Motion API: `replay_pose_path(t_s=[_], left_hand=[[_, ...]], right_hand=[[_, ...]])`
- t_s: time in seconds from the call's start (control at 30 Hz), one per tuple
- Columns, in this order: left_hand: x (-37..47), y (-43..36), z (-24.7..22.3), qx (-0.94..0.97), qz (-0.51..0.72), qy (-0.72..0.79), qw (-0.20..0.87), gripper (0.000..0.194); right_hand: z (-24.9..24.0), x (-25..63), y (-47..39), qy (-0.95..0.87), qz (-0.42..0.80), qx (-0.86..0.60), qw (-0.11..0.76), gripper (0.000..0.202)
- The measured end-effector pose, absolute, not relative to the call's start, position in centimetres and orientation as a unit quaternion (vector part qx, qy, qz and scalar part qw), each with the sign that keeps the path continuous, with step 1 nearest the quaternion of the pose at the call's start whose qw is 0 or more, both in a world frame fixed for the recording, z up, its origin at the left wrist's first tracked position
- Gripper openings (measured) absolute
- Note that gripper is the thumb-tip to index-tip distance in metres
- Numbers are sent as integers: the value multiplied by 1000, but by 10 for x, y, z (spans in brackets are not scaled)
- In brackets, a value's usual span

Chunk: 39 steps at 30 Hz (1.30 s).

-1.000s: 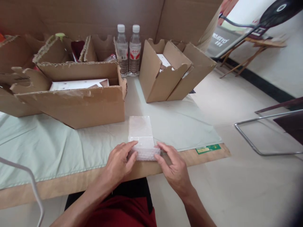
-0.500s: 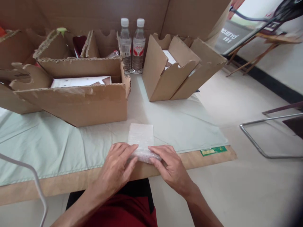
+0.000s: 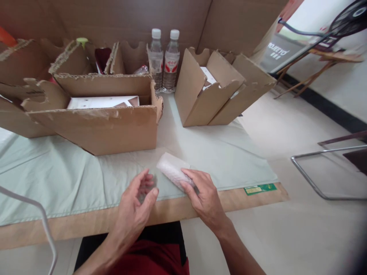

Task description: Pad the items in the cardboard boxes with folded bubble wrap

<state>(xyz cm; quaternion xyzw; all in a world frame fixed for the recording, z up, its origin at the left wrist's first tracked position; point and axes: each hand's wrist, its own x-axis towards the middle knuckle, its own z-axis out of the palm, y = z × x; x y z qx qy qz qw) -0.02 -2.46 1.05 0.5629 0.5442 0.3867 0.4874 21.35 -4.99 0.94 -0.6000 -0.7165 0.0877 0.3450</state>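
A whitish roll of bubble wrap lies slanted at the table's front, with a short flat flap showing along its far side. My right hand grips its near right end between thumb and fingers. What is inside the roll, if anything, is hidden. My left hand is apart from the roll, to its left, with fingers curved and spread from the thumb and nothing in them.
A pale green cloth covers the table. Behind the roll stand a cardboard box holding a white box, two water bottles, and cardboard holders. A green label marks the front edge; a grey cable hangs left.
The bubble wrap has been rolled up further and turned aslant. My left hand has let go and moved left, while my right hand stays on the roll's end.
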Motion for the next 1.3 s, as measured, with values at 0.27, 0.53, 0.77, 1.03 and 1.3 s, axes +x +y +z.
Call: replay_pose_path(t_s=[0.27, 0.53, 0.77, 1.03, 1.3], left_hand=[[13, -30, 26, 280, 409, 399, 771, 63], [5, -21, 30, 318, 464, 355, 747, 47], [-39, -5, 5, 429, 527, 399, 615, 47], [-45, 0, -13, 539, 436, 468, 548, 25], [-44, 0, -10, 574, 461, 437, 517, 24]], right_hand=[[14, 204, -79, -647, 241, -592, 415, 34], [38, 180, -68, -408, 461, -616, 492, 61], [164, 177, 23, -590, 126, -557, 571, 30], [250, 145, 150, -739, -67, -670, 21, 16], [224, 94, 188, -758, -43, -632, -152, 11]])
